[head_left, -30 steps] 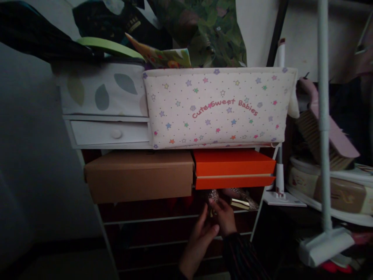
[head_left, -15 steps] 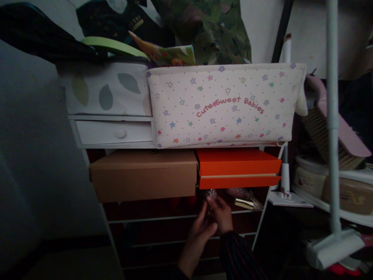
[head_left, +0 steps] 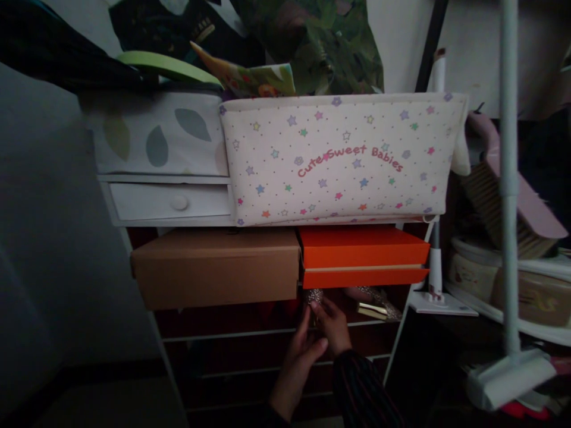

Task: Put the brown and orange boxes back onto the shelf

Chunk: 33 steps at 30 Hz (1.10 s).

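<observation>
A glittery shoe (head_left: 314, 295) is at the shelf opening beneath the orange box, mostly covered by my fingers and the box. My right hand (head_left: 332, 327) pinches it from the right, fingers bent around its near end. From below left, my left hand (head_left: 294, 359) has its fingers closed against the same shoe, with the thumb below. Just right of them on that shelf lies another glittery shoe (head_left: 390, 309) with a shiny gold heel (head_left: 372, 310). Low light hides much of the held shoe.
Above my hands, a brown cardboard box (head_left: 216, 273) and an orange box (head_left: 363, 255) jut from the white rack (head_left: 223, 336). A star-patterned fabric bin (head_left: 339, 160) stands on top. At right are a white-handled roller (head_left: 511, 238) and a pink brush (head_left: 521, 184).
Both hands and the glittery shoe have shifted slightly left in view. The camera view has drifted a little too, and the grip looks the same.
</observation>
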Available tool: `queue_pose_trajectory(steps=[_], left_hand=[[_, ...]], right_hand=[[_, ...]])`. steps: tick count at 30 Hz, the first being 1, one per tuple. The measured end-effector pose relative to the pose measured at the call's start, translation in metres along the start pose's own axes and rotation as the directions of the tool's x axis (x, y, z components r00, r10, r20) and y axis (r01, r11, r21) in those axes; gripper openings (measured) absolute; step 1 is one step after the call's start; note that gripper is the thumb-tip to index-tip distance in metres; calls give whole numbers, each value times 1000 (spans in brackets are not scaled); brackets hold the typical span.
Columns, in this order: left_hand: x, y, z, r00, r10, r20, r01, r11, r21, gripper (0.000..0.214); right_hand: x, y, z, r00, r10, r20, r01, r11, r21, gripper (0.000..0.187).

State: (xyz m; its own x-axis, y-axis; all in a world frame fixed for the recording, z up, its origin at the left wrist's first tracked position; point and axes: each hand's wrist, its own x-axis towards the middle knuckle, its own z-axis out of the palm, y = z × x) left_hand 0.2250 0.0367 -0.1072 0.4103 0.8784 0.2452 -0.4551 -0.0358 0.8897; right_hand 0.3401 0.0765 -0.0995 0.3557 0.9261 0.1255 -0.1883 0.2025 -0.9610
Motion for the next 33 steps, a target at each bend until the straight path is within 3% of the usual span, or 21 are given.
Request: queue_pose_trajectory(steps=[4, 7, 11, 13, 15, 19, 24, 28, 33], left_hand=[[2, -6, -3, 997, 13, -76, -9, 999, 52, 77], [2, -6, -4, 986, 69, -150, -52, 992, 114, 65], [0, 3, 1, 956, 148, -252, -87, 968, 235, 43], [-2, 7, 7, 959, 142, -245, -83, 968, 236, 34], [-2, 9, 13, 969, 124, -214, -75, 972, 223, 29], [-2, 8, 22, 978, 110, -175, -68, 971, 229, 28], [0, 8, 26, 981, 102, -162, -62, 971, 233, 25], [-1, 9, 27, 985, 89, -148, -51, 970, 239, 24], [2, -1, 28, 991, 65, -115, -30, 959, 281, 28]], right_hand=[[-5, -2, -4, 995, 92, 45, -96, 991, 98, 60], [-6, -6, -19, 983, 183, -33, -174, 968, 181, 53], [-1, -12, -60, 891, 416, -184, -328, 868, 374, 39], [2, -16, -82, 834, 518, -188, -382, 789, 481, 34], [6, -18, -99, 809, 561, -172, -389, 732, 559, 33], [14, -21, -116, 834, 536, -129, -349, 695, 629, 32], [25, -18, -126, 868, 480, -128, -305, 719, 625, 25], [29, -14, -123, 894, 402, -199, -241, 804, 544, 14], [20, -1, -96, 954, 144, -265, -71, 961, 267, 42]])
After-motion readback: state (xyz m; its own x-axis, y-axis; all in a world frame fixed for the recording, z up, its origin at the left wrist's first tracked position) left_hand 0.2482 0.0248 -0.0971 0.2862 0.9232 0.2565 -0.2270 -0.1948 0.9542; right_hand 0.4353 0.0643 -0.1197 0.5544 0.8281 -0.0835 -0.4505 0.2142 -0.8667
